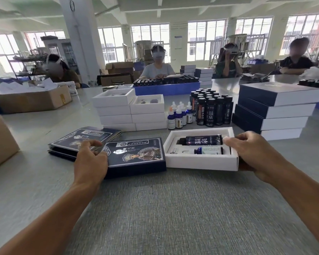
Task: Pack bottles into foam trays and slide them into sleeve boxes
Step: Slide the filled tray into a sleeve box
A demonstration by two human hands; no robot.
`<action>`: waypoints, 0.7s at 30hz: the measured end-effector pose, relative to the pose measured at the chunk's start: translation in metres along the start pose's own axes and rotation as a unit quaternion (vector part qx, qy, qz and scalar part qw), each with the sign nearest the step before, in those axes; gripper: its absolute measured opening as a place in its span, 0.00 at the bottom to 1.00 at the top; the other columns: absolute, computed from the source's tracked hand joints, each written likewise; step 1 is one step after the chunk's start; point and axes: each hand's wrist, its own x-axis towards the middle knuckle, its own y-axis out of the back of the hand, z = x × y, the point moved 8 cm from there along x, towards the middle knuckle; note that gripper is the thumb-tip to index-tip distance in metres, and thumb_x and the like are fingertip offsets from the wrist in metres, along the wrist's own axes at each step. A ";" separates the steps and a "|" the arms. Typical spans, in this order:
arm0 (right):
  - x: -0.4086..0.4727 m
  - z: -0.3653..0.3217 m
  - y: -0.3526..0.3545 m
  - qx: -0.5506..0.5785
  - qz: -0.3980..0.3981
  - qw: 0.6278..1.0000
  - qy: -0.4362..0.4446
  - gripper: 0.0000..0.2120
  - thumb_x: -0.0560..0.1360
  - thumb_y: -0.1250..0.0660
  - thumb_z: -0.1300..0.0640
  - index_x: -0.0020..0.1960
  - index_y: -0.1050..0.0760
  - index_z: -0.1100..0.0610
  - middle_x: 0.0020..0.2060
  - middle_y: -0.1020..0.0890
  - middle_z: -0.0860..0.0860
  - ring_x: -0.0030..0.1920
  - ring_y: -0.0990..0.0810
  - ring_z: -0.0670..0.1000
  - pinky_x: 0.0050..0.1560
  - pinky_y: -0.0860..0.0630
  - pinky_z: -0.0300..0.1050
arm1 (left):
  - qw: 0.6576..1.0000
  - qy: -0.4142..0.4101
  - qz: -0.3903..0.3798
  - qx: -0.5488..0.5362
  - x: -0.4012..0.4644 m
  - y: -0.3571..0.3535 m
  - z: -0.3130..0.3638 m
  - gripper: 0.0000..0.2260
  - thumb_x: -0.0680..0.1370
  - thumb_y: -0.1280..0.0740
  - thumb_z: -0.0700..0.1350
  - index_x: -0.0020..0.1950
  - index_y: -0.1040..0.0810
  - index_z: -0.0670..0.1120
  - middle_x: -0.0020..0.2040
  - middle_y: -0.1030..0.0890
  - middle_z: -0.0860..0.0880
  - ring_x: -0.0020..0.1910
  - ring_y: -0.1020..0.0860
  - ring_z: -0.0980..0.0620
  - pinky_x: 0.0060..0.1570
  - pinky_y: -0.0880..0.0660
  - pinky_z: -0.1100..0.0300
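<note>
Room: we sit in a bright workshop with tall windows along the top of the frame; other people work at the far side of the long grey table (pixel 173 208).
Foam tray: the white foam tray (pixel 197 160) lies right of centre, its left end touching the open mouth of the sleeve box (pixel 134 156), not yet slid in.
Tray contents: a dark labelled bottle (pixel 203 140) lies in the upper slot, a smaller blue dropper bottle (pixel 208 150) in the lower one; both lie on their sides, snug in the cut-outs.
Right hand: our right hand (pixel 256 155) grips the tray's right end, fingers curled over the top edge, thumb hidden below.
Left hand: our left hand (pixel 91 159) rests on the sleeve box's left end, fingers loosely bent, steadying it without pinching.
Handling: we judge the tray light but soft-edged and easily dented, so pushing squarely from the end wall suits it; the bottles look like glass, so tipping risks them rolling out. The sleeve is thin card and may buckle if squeezed.
Supplies: empty white trays (pixel 131 111) are stacked above centre, upright loose bottles (pixel 208 109) beside them, packed boxes (pixel 276 109) stacked at the right, flat sleeves (pixel 81 138) at the left.
</note>
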 end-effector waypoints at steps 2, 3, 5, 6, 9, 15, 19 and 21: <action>-0.002 0.004 -0.008 -0.003 -0.053 0.998 -0.018 0.12 0.76 0.28 0.50 0.55 0.27 0.55 0.46 0.15 0.58 0.38 0.14 0.55 0.31 0.19 0.47 | 1.000 0.011 0.005 -0.020 0.000 0.000 -0.003 0.12 0.77 0.33 0.36 0.55 0.26 0.51 0.43 0.22 0.49 0.40 0.23 0.52 0.39 0.25 0.55; -0.002 0.005 -0.012 -0.014 -0.077 0.997 -0.022 0.12 0.76 0.28 0.51 0.55 0.26 0.55 0.44 0.14 0.58 0.36 0.14 0.54 0.32 0.19 0.47 | 0.999 0.016 0.001 -0.030 0.000 0.000 -0.005 0.12 0.77 0.33 0.36 0.55 0.26 0.51 0.43 0.21 0.48 0.40 0.23 0.52 0.39 0.25 0.55; -0.003 0.008 -0.016 -0.036 -0.111 0.993 -0.027 0.12 0.77 0.28 0.52 0.55 0.26 0.56 0.40 0.13 0.56 0.34 0.14 0.53 0.31 0.20 0.45 | 0.999 0.023 -0.013 -0.044 -0.001 -0.003 -0.008 0.12 0.77 0.34 0.36 0.54 0.27 0.52 0.44 0.21 0.45 0.42 0.21 0.48 0.43 0.23 0.49; -0.003 0.008 -0.016 -0.043 -0.123 0.991 -0.030 0.12 0.77 0.28 0.53 0.56 0.26 0.57 0.37 0.13 0.55 0.34 0.14 0.53 0.30 0.20 0.45 | 0.999 0.023 -0.017 -0.046 -0.002 -0.004 -0.008 0.12 0.78 0.34 0.36 0.53 0.27 0.53 0.44 0.21 0.44 0.42 0.21 0.47 0.43 0.23 0.48; -0.003 0.007 -0.012 -0.060 -0.140 0.988 -0.034 0.13 0.77 0.28 0.54 0.56 0.26 0.57 0.39 0.13 0.56 0.35 0.14 0.54 0.30 0.20 0.46 | 0.999 0.013 -0.018 -0.040 -0.005 -0.006 -0.008 0.12 0.78 0.34 0.36 0.49 0.28 0.54 0.40 0.22 0.46 0.36 0.24 0.51 0.34 0.27 0.55; -0.003 0.006 -0.004 -0.101 -0.144 0.983 -0.047 0.13 0.77 0.28 0.53 0.57 0.26 0.57 0.46 0.14 0.59 0.36 0.14 0.54 0.31 0.20 0.46 | 0.999 0.018 -0.024 -0.034 -0.006 -0.010 -0.008 0.13 0.78 0.34 0.36 0.47 0.28 0.55 0.42 0.22 0.45 0.37 0.23 0.50 0.34 0.26 0.54; -0.004 0.004 0.001 -0.114 -0.139 0.982 -0.054 0.12 0.77 0.28 0.54 0.57 0.26 0.59 0.45 0.15 0.60 0.31 0.15 0.52 0.28 0.21 0.43 | 0.999 0.023 -0.022 -0.040 -0.007 -0.013 -0.008 0.12 0.77 0.33 0.36 0.47 0.28 0.54 0.41 0.22 0.46 0.37 0.23 0.51 0.32 0.29 0.58; -0.005 0.003 0.006 -0.127 -0.139 0.980 -0.058 0.12 0.77 0.29 0.54 0.57 0.26 0.59 0.45 0.15 0.60 0.30 0.16 0.50 0.26 0.23 0.42 | 0.998 0.025 -0.031 -0.043 -0.007 -0.015 -0.007 0.11 0.78 0.33 0.36 0.48 0.27 0.53 0.42 0.21 0.45 0.37 0.22 0.51 0.34 0.27 0.57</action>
